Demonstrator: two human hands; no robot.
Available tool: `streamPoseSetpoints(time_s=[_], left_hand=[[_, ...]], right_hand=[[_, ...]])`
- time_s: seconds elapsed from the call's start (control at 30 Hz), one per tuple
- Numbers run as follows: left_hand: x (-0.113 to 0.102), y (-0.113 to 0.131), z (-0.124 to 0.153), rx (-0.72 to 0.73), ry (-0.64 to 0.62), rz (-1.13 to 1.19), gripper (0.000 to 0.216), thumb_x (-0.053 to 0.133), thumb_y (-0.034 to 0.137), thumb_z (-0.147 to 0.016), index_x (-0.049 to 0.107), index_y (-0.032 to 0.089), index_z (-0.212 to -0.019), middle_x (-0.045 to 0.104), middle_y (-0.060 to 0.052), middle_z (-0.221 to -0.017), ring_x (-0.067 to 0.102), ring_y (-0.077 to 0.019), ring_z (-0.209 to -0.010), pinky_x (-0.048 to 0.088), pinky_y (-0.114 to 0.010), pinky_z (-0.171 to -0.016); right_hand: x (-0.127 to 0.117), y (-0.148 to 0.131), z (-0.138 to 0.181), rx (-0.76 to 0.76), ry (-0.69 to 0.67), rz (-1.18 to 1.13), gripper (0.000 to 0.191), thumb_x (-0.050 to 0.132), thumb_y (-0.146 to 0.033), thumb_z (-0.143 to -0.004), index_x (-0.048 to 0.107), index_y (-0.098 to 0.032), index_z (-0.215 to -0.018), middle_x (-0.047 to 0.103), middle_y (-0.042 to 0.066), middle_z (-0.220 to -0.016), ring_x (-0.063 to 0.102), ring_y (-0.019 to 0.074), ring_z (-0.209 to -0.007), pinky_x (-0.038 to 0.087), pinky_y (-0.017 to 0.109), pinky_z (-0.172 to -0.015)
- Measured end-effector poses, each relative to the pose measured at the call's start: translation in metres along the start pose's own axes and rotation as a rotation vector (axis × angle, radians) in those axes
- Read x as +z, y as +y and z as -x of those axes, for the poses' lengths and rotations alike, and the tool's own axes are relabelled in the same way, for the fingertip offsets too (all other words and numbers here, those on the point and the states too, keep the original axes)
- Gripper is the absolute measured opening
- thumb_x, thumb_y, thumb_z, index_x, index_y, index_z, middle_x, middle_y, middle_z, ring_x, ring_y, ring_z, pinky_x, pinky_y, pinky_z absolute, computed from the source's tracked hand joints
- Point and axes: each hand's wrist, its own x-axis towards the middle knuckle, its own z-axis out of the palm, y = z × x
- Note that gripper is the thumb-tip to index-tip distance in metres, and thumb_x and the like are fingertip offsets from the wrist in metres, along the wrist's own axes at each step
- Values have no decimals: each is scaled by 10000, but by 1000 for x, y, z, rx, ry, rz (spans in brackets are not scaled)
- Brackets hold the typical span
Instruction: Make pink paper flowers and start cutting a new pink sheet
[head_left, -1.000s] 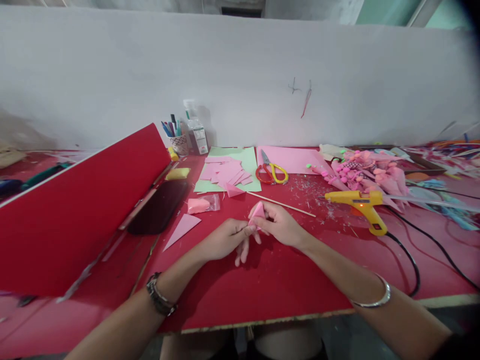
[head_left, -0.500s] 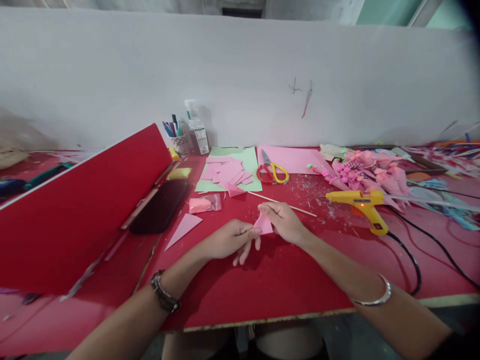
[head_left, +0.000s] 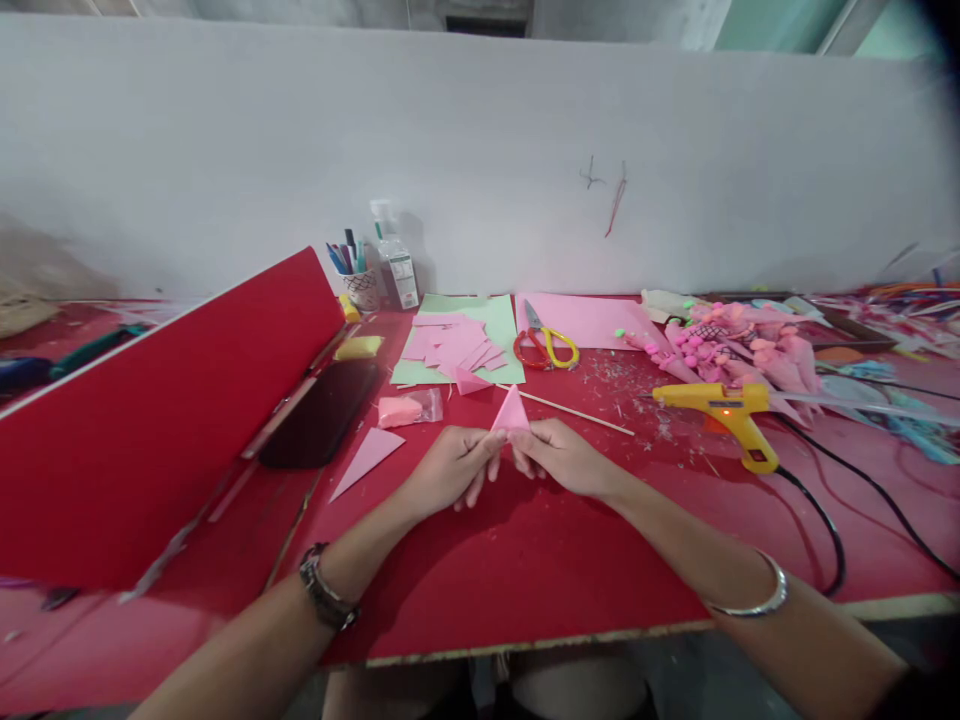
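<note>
Both my hands meet at the middle of the red table (head_left: 540, 570). My left hand (head_left: 448, 468) and my right hand (head_left: 564, 455) pinch the lower corners of a small pink paper triangle (head_left: 511, 412), which stands with its point up between them. A thin wooden stick (head_left: 574, 409) lies just behind my right hand. A loose pink paper triangle (head_left: 366, 458) lies flat to the left of my left hand.
A yellow glue gun (head_left: 724, 412) with a black cord lies at the right, near pink paper cones (head_left: 739, 350). Scissors (head_left: 546, 340), cut pink pieces (head_left: 454, 345) on green paper, a pen cup (head_left: 360, 283), a bottle (head_left: 394, 262) stand behind. A red board (head_left: 165, 420) leans at left.
The pink paper has been turned and raised: it now stands point up between both hands' fingertips, and the hands have moved slightly farther from me.
</note>
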Motion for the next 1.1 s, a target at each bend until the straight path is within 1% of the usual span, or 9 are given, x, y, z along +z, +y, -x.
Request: streamPoseSetpoints(time_s=[0.07, 0.17, 0.23, 0.33, 0.53, 0.7, 0.9, 1.0, 1.1], left_hand=[[0, 0, 1, 11, -22, -9, 469, 301, 458, -847, 441, 153, -519, 409, 68, -280, 337, -35, -218, 244, -128, -272], [1, 0, 0, 98, -34, -23, 493, 287, 436, -860, 480, 137, -519, 455, 46, -330, 409, -35, -284, 327, -135, -355], [1, -1, -1, 167, 21, -20, 416, 344, 412, -853, 487, 137, -575, 483, 51, -392, 443, -36, -331, 348, -136, -390], [2, -2, -2, 224, 118, 0, 289, 432, 385, -828, 425, 162, -643, 454, 88, -419, 418, -31, -323, 307, -127, -359], [4, -3, -1, 190, 191, -37, 294, 408, 412, -831, 356, 189, -647, 357, 123, -333, 331, -36, -250, 224, -117, -289], [4, -2, 0, 190, 204, -60, 335, 361, 413, -844, 365, 183, -600, 349, 114, -312, 334, -39, -240, 228, -124, -287], [2, 0, 1, 192, 158, -100, 378, 346, 416, -853, 508, 151, -638, 383, 89, -339, 353, -39, -288, 268, -138, -338], [3, -1, 0, 189, 126, -126, 407, 331, 418, -859, 494, 149, -600, 423, 75, -355, 373, -39, -308, 305, -139, -374], [3, -3, -1, 164, 130, -157, 457, 293, 423, -867, 466, 152, -542, 405, 73, -319, 366, -39, -286, 305, -140, -373]], right_hand=[[-2, 0, 0, 3, -31, -20, 474, 304, -425, -878, 480, -144, -540, 470, -21, -465, 397, 59, -423, 310, 182, -441], [-4, -1, 1, -3, -84, -42, 476, 292, -404, -883, 490, -141, -540, 481, -15, -458, 399, 61, -416, 318, 183, -445], [-4, -1, 1, -1, -134, -45, 462, 297, -380, -882, 490, -141, -537, 483, -13, -458, 414, 64, -422, 323, 185, -451], [-2, -2, 1, 28, -189, -27, 422, 318, -338, -875, 517, -137, -562, 489, -15, -468, 423, 63, -423, 320, 185, -452], [-2, -2, 1, 26, 6, 29, 307, 393, -316, -851, 525, -140, -637, 475, -35, -491, 411, 54, -428, 301, 168, -431], [-3, -2, 2, 0, 49, 104, 365, 396, -364, -854, 504, -144, -584, 440, -46, -436, 399, 51, -402, 304, 170, -443], [-4, -1, 1, -12, 105, 92, 389, 380, -391, -859, 492, -151, -573, 427, -50, -420, 401, 59, -401, 308, 179, -454], [-5, 0, 0, 8, 140, 67, 401, 367, -406, -860, 479, -154, -569, 410, -56, -416, 383, 56, -389, 293, 181, -438], [-5, 1, -1, 27, 128, 32, 411, 355, -407, -864, 467, -155, -559, 395, -58, -412, 362, 53, -381, 279, 180, -422]])
